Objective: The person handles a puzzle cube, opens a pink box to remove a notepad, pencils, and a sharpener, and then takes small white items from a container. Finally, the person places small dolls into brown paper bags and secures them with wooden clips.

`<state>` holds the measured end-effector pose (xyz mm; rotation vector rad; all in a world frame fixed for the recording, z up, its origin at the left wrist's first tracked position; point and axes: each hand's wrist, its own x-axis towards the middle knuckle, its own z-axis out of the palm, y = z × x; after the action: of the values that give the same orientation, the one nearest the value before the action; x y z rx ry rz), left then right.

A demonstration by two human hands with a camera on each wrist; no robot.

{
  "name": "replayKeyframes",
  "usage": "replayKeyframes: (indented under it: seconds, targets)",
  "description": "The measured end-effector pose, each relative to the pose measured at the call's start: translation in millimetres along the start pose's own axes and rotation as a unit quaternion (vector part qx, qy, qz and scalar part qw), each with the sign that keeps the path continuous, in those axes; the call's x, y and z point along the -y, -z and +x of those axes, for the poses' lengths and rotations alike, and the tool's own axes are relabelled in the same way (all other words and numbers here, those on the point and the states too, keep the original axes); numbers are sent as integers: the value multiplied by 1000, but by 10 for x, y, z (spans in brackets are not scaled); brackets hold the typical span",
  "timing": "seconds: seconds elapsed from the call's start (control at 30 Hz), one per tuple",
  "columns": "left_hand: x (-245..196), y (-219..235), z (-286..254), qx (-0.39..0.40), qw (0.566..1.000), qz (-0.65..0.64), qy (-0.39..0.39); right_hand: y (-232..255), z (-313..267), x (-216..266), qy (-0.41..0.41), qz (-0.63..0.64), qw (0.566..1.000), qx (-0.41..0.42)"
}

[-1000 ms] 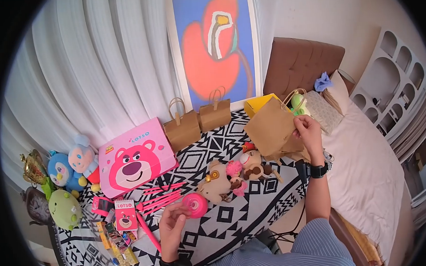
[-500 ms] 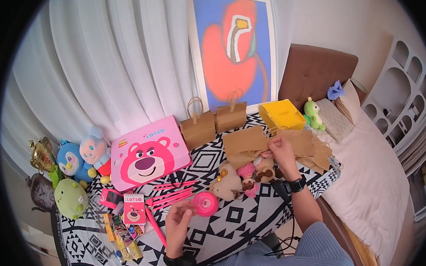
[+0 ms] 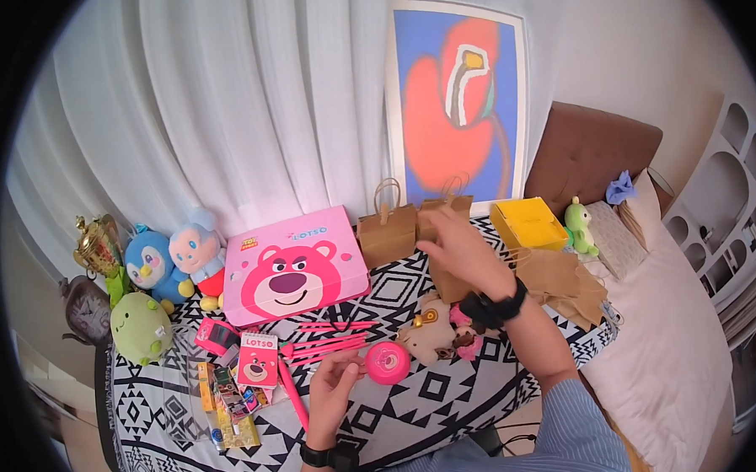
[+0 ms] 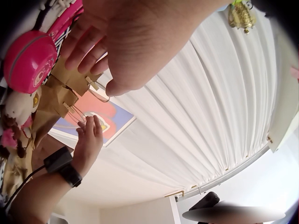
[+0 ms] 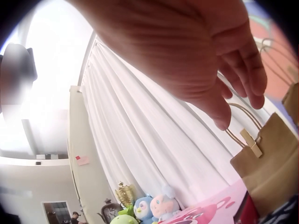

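Observation:
My right hand [image 3: 473,253] reaches over a brown paper bag [image 3: 449,285], its fingertips near a second standing paper bag [image 3: 444,208]. In the right wrist view its fingers are loosely bent with nothing between them, and a clipped paper bag [image 5: 268,170] stands just beyond. My left hand [image 3: 333,394] hovers by a round pink case [image 3: 389,363], fingers relaxed and holding nothing; the left wrist view shows them extended beside the case [image 4: 32,60]. A beige plush toy [image 3: 430,331] lies right of the case. Other plush toys are partly hidden under the right forearm.
A pink bear-print box [image 3: 295,269] stands at the back beside another paper bag [image 3: 388,237]. Flattened paper bags [image 3: 566,283] and a yellow box [image 3: 529,223] lie right. Pink sticks [image 3: 328,344], a notepad [image 3: 258,359] and several plush toys [image 3: 142,329] are left.
My right hand let go of a brown paper bag, set down by the plush toys, and moved left and back toward the standing bags. The left hand stays by the pink case.

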<state>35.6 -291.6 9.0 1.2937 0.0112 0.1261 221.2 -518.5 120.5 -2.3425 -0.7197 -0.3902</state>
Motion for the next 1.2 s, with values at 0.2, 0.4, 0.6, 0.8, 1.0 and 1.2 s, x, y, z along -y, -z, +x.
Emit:
replayKeyframes:
  seconds: [0.2, 0.4, 0.6, 0.8, 1.0, 1.2]
  targets:
    - [90, 94, 51, -15, 1000, -6, 15, -627, 854, -524, 103, -59, 993, 11]
    - [106, 168, 69, -23, 1000, -17, 13, -776, 957, -564, 21, -76, 994, 80]
    - [82, 131, 66, -8, 999, -28, 16, -281, 839, -110, -24, -74, 996, -49]
    - [65, 69, 49, 34, 994, -77, -73, 167, 355, 595, -8, 122, 986, -113]
    - [220, 154, -37, 19, 993, -65, -96, -566, -387, 809, -56, 433, 899, 39]
    - [-23, 168, 71, -180, 966, -181, -50, -763, -573, 673, -111, 485, 866, 44]
